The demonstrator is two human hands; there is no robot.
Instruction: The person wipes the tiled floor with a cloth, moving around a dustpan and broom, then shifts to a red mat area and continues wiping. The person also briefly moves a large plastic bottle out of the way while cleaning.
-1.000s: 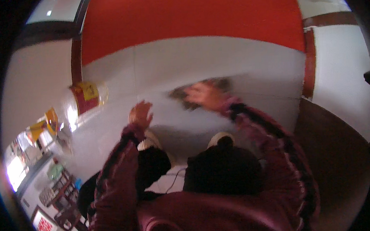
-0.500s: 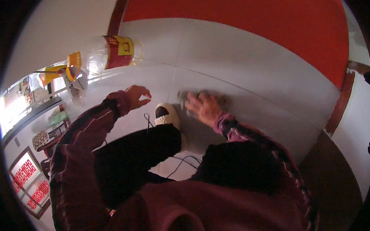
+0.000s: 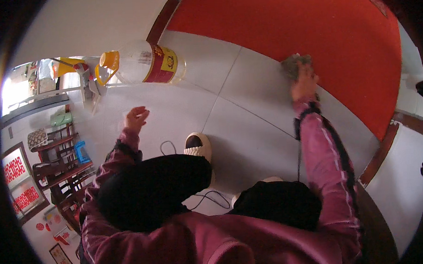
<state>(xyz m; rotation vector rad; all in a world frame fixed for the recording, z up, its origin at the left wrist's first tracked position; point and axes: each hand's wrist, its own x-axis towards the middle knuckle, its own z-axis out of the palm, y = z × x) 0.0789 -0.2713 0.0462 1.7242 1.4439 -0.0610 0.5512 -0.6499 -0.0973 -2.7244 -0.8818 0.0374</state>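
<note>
- The grey cloth point(image 3: 289, 67) is partly covered by the right hand point(image 3: 305, 83), at the near edge of the red mat point(image 3: 282, 22); how the fingers hold it, I cannot tell.
- The mat is cut by the view's upper edge.
- The trouser leg point(image 3: 279, 202) hides most of the right shoe point(image 3: 272, 179).

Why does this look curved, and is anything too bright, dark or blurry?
Head view: the wide lens bends the red mat; head view, far left: a bright patch is blown out white; head view, below: the black trousers lose nearly all detail; head view, right: the grey cloth looks slightly soft.
</note>
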